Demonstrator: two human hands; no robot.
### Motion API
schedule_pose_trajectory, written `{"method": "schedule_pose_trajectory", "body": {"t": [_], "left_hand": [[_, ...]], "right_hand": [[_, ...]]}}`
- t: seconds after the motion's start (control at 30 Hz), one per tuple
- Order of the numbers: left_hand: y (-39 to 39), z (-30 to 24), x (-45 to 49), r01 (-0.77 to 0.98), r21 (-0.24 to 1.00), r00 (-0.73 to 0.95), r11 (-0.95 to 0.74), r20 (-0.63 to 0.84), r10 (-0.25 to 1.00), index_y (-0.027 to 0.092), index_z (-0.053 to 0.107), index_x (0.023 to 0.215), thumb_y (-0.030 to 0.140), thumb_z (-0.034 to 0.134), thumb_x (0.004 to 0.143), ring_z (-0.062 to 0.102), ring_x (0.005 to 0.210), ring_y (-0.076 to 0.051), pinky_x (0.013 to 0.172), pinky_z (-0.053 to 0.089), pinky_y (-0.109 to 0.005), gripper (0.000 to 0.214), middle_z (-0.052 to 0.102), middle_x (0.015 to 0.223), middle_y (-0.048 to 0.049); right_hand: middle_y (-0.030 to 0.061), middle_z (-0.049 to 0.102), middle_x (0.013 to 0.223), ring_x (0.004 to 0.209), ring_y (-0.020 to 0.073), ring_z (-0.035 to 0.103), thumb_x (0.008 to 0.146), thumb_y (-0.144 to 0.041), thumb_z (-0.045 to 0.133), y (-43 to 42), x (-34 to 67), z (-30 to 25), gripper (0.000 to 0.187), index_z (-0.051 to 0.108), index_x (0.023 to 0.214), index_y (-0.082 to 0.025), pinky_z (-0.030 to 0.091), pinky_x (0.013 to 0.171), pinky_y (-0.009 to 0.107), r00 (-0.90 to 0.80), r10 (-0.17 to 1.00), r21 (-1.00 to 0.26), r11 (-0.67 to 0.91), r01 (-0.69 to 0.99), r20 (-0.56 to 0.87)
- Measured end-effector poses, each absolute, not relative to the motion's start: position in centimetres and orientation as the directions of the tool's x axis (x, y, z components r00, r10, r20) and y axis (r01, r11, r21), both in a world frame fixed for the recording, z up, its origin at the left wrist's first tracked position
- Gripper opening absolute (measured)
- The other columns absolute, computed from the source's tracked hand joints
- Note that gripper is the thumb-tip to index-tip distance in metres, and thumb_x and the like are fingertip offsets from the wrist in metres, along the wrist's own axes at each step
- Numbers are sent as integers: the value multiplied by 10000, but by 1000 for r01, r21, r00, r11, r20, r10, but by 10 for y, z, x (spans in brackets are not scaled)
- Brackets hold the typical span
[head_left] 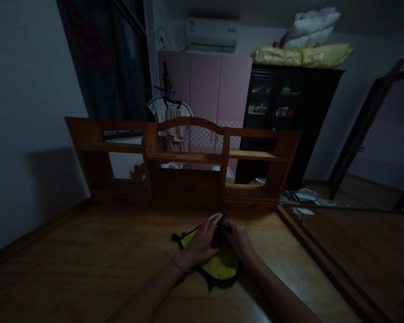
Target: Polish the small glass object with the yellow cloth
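A yellow cloth item with black trim (222, 267) lies on the wooden board surface (97, 264) in front of me. My left hand (200, 244) rests on its upper left part with fingers curled over a dark piece at the top. My right hand (239, 242) presses on its right side, fingers bent round the same dark piece. A thin bracelet shows on my left wrist. The room is dim, so what the dark piece is cannot be made out.
A wooden headboard with open shelves (185, 157) stands upright at the far edge of the board. Behind it are a pink wardrobe (218, 89), a dark cabinet (283, 107) with bedding on top, and hanging clothes (170, 116). A raised wooden rail (309, 246) runs along the right.
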State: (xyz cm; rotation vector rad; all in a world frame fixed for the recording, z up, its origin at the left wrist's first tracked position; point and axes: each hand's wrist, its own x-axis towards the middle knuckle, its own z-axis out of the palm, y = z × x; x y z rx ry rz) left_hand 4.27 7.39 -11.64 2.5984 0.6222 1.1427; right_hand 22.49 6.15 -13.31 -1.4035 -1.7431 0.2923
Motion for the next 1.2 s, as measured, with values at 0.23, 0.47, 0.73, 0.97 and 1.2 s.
{"method": "schedule_pose_trajectory", "body": {"t": [0.23, 0.47, 0.73, 0.97, 1.2], "left_hand": [[75, -116, 38, 380, 325, 574, -866, 652, 496, 218, 247, 1440, 126, 646, 744, 344, 1322, -279, 1110, 324, -519, 808, 400, 1380, -121], [74, -114, 33, 422, 285, 514, -860, 706, 487, 192, 237, 1450, 350, 634, 828, 330, 1328, -306, 1101, 315, -533, 754, 366, 1400, -157], [68, -111, 34, 410, 211, 597, -887, 673, 436, 195, 165, 1475, 225, 583, 856, 252, 1379, -292, 1132, 282, -530, 747, 315, 1450, -150], [65, -113, 43, 409, 190, 620, -893, 659, 425, 213, 152, 1474, 184, 598, 839, 251, 1387, -288, 1126, 304, -538, 777, 310, 1454, -144], [67, -114, 45, 379, 264, 623, -887, 636, 455, 252, 202, 1466, 235, 670, 800, 352, 1329, -284, 1095, 364, -489, 815, 358, 1417, -124]], "right_hand": [[70, 715, 883, 762, 234, 651, 796, -222, 553, 62, 222, -133, 241, 687, 989, -167, 479, 693, 290, 52, 871, -718, 368, 591, 489], [70, 672, 1103, 1024, 272, 603, 799, -258, 563, 62, 209, -127, 378, 623, 1151, -132, 470, 916, 381, -49, 941, -924, 337, 180, 334], [61, 549, 1318, 1225, 250, 485, 816, -226, 522, 61, 216, -138, 490, 505, 1306, -198, 348, 1069, 419, -115, 916, -900, 400, 171, 385], [118, 671, 1078, 917, 250, 641, 880, -221, 442, 71, 231, -151, 466, 439, 1342, -169, 486, 796, 334, -113, 873, -683, 447, 578, 475], [90, 710, 907, 765, 221, 658, 889, -222, 461, 63, 226, -135, 274, 620, 1110, -191, 454, 672, 264, -90, 862, -621, 428, 656, 498]]}}
